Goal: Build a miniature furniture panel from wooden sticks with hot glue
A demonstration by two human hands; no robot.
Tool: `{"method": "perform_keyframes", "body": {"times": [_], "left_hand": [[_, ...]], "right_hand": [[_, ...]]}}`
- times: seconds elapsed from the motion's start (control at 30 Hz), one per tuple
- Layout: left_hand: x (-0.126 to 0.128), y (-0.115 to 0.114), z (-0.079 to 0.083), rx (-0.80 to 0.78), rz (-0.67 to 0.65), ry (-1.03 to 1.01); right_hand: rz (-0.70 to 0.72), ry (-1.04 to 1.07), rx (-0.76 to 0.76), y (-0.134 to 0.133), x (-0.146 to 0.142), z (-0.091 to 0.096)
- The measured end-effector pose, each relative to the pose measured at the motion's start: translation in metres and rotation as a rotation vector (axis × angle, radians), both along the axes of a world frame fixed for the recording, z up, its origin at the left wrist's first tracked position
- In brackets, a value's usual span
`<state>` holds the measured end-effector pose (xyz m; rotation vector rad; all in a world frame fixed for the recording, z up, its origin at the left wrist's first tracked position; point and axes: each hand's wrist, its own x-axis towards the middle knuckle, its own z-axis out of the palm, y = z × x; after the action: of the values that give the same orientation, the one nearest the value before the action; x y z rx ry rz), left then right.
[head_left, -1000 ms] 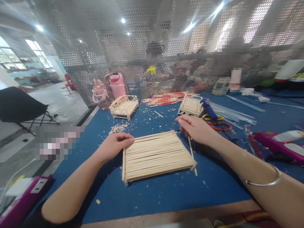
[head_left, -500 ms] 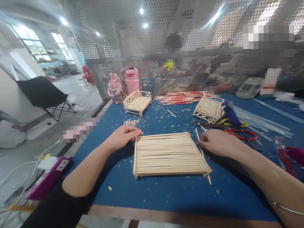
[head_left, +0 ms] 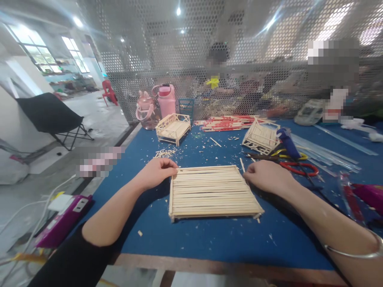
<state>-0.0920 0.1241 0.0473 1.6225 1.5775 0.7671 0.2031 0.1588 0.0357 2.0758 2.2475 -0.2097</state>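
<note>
A flat panel of thin wooden sticks (head_left: 214,193), framed along its edges, lies on the blue table in front of me. My left hand (head_left: 159,171) is closed in a pinch on its far left corner. Beside the panel's right edge, my right hand (head_left: 265,175) has thumb and forefinger closed on a loose wooden stick (head_left: 242,164). That stick runs along the slanted edge, its far end poking out above my fingers. Most of its length is hidden behind my fingers and the panel.
Two small stick-built models, one on the left (head_left: 173,129) and one on the right (head_left: 261,138), stand farther back. Between them lies a pile of red-and-pale sticks (head_left: 229,122). Red-handled scissors (head_left: 302,169), clear rods (head_left: 329,150) and pink bottles (head_left: 166,101) are around; perforated metal screens the back.
My right hand has moved a little left, bringing the loose stick closer against the panel's right edge. Less of its near end sticks out. My left hand stays at the corner.
</note>
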Motion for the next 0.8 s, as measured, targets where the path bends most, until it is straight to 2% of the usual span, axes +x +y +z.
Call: {"method": "perform_keyframes", "body": {"times": [0.33,0.53,0.6,0.67,0.73,0.8], "left_hand": [[-0.001,0.0,0.004,-0.003,-0.008,0.017],[-0.003,0.003,0.004,-0.04,-0.03,-0.038],[-0.004,0.004,0.002,-0.053,-0.018,-0.075],[-0.005,0.005,-0.001,-0.069,0.011,-0.108],[-0.008,0.006,-0.003,-0.085,0.045,-0.132],[-0.011,0.007,-0.003,-0.098,0.07,-0.145]], "right_hand": [[0.0,0.127,0.04,0.002,0.006,-0.001],[0.048,0.263,0.162,0.004,0.01,0.028],[0.145,0.308,0.206,0.008,0.006,0.037],[0.32,0.367,0.257,0.013,-0.003,0.041],[0.519,0.425,0.262,0.019,-0.017,0.039],[0.647,0.455,0.222,0.023,-0.034,0.032]]}}
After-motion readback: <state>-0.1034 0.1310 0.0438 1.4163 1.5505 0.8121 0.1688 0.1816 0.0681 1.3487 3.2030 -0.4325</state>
